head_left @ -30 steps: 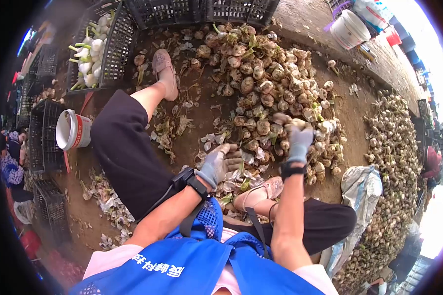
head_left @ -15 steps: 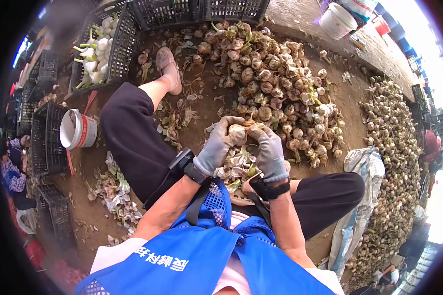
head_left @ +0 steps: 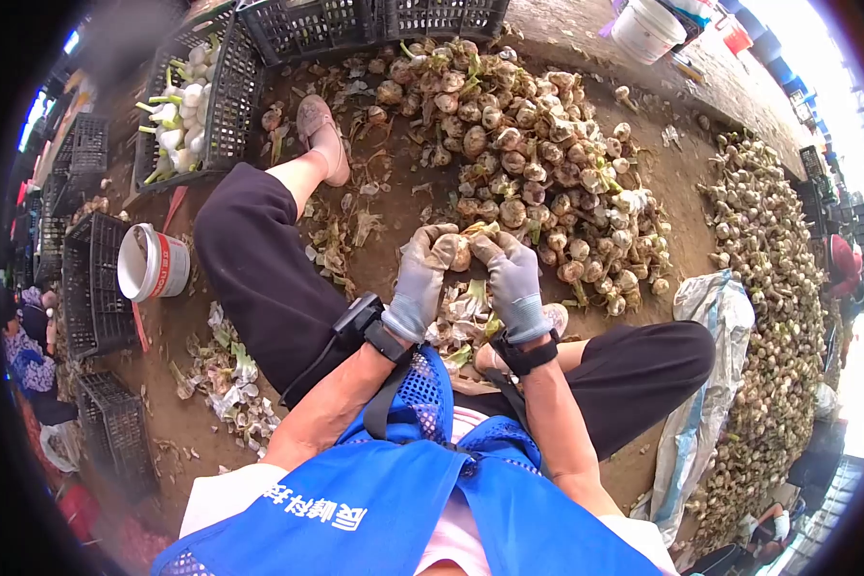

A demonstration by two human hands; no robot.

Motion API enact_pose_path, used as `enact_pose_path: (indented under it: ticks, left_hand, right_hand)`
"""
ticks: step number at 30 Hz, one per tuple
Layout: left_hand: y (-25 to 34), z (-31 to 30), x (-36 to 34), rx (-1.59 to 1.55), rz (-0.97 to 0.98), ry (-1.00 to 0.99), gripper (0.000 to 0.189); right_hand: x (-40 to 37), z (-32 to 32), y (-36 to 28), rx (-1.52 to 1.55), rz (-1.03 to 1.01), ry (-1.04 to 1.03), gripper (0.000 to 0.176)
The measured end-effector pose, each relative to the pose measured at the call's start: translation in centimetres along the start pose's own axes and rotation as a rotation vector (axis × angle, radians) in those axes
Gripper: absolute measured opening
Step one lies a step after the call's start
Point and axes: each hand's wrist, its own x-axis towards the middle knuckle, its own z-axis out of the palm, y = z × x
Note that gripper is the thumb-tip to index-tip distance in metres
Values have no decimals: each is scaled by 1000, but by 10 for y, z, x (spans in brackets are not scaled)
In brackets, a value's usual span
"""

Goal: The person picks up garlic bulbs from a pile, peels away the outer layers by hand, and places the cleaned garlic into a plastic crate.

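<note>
In front of my body, my left hand (head_left: 425,274), in a grey glove, is closed around a garlic bulb (head_left: 462,254). My right hand (head_left: 512,278), gloved too, has its thumb and fingers bent together at the dry stem and skin on the bulb's top. Part of the bulb is hidden behind the left fingers. Below both hands lies a heap of peeled-off garlic skins (head_left: 464,319). Just beyond them rises a large pile of unpeeled garlic (head_left: 538,163) with roots and stems on.
A black crate (head_left: 230,120) at the upper left holds white, cleaned garlic. A white bucket (head_left: 154,264) stands below it beside another black crate (head_left: 96,278). Right of my leg lie a woven sack (head_left: 696,384) and a long garlic heap (head_left: 763,336). People sit at both edges.
Both hands have shifted slightly, and the left fingers now cover more of the garlic bulb. My right hand has tilted at the bulb's top. The view has moved a little.
</note>
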Motion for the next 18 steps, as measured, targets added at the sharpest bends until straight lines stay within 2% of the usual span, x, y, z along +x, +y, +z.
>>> enact_pose_path:
  ticks: [6, 7, 11, 13, 14, 16, 17, 18]
  left_hand:
    - [-17, -17, 5, 324, 26, 170, 16]
    - [-23, -18, 7, 301, 94, 166, 16]
    - [-16, -14, 5, 243, 46, 149, 14]
    - [-6, -7, 1, 135, -93, 202, 15]
    - [1, -4, -2, 133, -92, 201, 15]
    - [19, -4, -9, 82, -327, 138, 22]
    - [12, -27, -4, -29, -349, -46, 23]
    - [5, -27, 0, -30, -346, -50, 23]
  right_hand:
    - [-8, -1, -5, 8, 47, -136, 19]
    - [-8, -3, -4, -62, -2, -145, 19]
    - [-7, -4, -4, -105, -34, -134, 20]
    - [-7, -6, -1, -137, -62, -140, 21]
    - [-7, -6, -1, -140, -64, -140, 21]
    - [-6, -4, -2, -242, -179, -88, 20]
    - [-7, -5, -3, -245, -183, -87, 20]
    - [-8, -5, -4, -271, -221, -97, 20]
